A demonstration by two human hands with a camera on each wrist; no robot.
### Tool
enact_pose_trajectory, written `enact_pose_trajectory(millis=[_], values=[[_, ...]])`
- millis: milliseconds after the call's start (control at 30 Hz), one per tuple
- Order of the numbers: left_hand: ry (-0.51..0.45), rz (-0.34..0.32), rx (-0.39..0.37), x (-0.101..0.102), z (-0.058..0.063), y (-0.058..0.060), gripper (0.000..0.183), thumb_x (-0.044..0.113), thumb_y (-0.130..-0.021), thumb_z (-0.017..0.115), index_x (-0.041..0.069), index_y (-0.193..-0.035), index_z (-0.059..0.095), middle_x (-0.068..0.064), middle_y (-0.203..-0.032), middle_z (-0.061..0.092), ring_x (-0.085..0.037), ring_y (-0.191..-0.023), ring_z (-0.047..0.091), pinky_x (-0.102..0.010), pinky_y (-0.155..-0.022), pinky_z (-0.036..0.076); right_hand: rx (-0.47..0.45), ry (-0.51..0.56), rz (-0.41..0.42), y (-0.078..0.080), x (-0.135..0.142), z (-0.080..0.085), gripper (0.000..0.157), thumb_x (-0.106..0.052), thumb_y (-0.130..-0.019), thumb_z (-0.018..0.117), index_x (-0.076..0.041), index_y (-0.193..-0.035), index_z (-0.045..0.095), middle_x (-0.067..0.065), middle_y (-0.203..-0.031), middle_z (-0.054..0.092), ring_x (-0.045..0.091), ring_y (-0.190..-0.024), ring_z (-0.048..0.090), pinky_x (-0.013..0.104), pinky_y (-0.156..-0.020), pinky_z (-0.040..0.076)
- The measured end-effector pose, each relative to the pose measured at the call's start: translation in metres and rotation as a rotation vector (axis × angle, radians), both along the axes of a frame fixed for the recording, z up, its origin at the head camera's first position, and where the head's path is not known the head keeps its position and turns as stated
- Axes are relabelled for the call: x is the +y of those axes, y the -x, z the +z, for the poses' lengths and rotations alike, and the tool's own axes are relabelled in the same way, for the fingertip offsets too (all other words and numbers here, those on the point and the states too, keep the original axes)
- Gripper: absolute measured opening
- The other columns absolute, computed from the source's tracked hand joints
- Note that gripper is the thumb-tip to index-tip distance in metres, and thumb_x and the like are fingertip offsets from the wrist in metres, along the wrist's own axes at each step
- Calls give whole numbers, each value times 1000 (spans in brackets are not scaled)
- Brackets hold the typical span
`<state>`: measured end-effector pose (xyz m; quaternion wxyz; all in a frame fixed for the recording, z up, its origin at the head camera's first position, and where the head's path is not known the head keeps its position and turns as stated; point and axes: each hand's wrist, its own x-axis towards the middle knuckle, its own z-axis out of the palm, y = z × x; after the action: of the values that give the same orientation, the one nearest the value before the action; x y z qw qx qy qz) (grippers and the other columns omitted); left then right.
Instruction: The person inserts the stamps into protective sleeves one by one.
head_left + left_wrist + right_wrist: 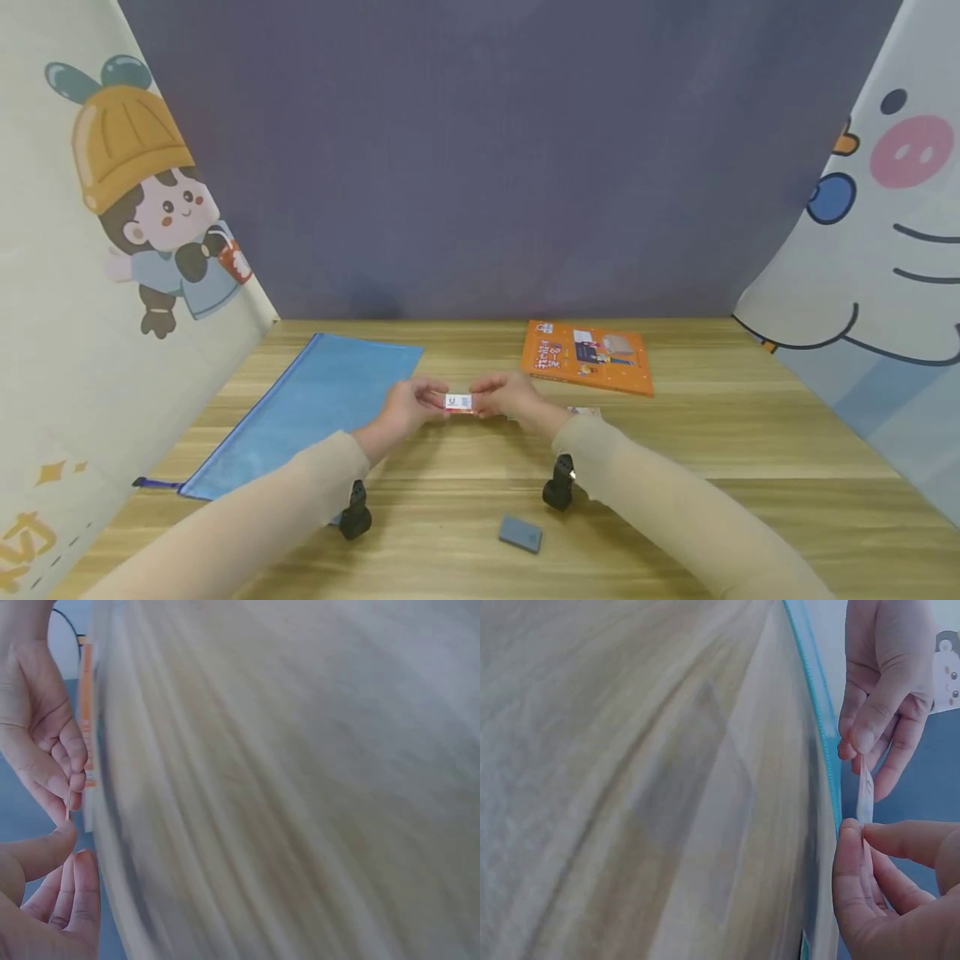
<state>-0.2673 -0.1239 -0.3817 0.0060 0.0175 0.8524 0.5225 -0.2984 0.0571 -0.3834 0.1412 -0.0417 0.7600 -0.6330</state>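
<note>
Over the middle of the table, my two hands hold a small, thin, card-like piece (459, 402) between them. Its face is white with dark print, and a reddish strip runs along the lower edge. My left hand (411, 406) pinches its left end between thumb and fingers. At the other end, my right hand (513, 395) pinches it the same way. Seen edge-on in the right wrist view, the piece (865, 796) looks flat and narrow, with fingertips covering both ends.
A blue zip pouch (300, 408) lies flat on the left, its dark pull strap (159, 483) sticking out. At the back right lies an orange book (588, 358). A small grey block (520, 533) is near the front. Partly behind my right wrist sits a small printed item (587, 412).
</note>
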Motion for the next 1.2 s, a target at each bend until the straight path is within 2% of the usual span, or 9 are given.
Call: enact_pose_trajectory(millis=[133, 367, 767, 1200], values=[[25, -3, -19, -4, -4, -3, 36, -11, -76, 74, -5, -111, 67, -16, -89, 70, -16, -76, 65, -26, -67, 57, 7, -36, 19, 1, -1, -4, 29, 11, -78, 70, 9, -107, 67, 23, -99, 70, 16, -67, 67, 30, -71, 62], [81, -10, -41, -7, -8, -7, 34, -9, -74, 77, -3, -107, 69, -13, -84, 69, -16, -74, 63, -26, -65, 56, 13, -107, 34, -2, -5, -7, 25, 11, -77, 71, 10, -103, 69, 20, -92, 72, 11, -59, 63, 26, -64, 61], [180, 6, -51, -5, -5, -10, 33, -6, -74, 79, -1, -105, 71, -11, -83, 67, -16, -72, 59, -24, -60, 52, 103, -256, 57, -4, -11, -9, 23, 8, -72, 77, 6, -94, 73, 14, -91, 70, 8, -58, 59, 20, -57, 58], [176, -4, -52, -6, -2, -14, 32, -6, -73, 79, 1, -104, 72, -9, -80, 65, -17, -72, 57, -22, -59, 49, 127, -287, 66, -5, -14, -10, 19, 7, -72, 78, 4, -90, 74, 12, -88, 69, 9, -58, 60, 20, -55, 57]])
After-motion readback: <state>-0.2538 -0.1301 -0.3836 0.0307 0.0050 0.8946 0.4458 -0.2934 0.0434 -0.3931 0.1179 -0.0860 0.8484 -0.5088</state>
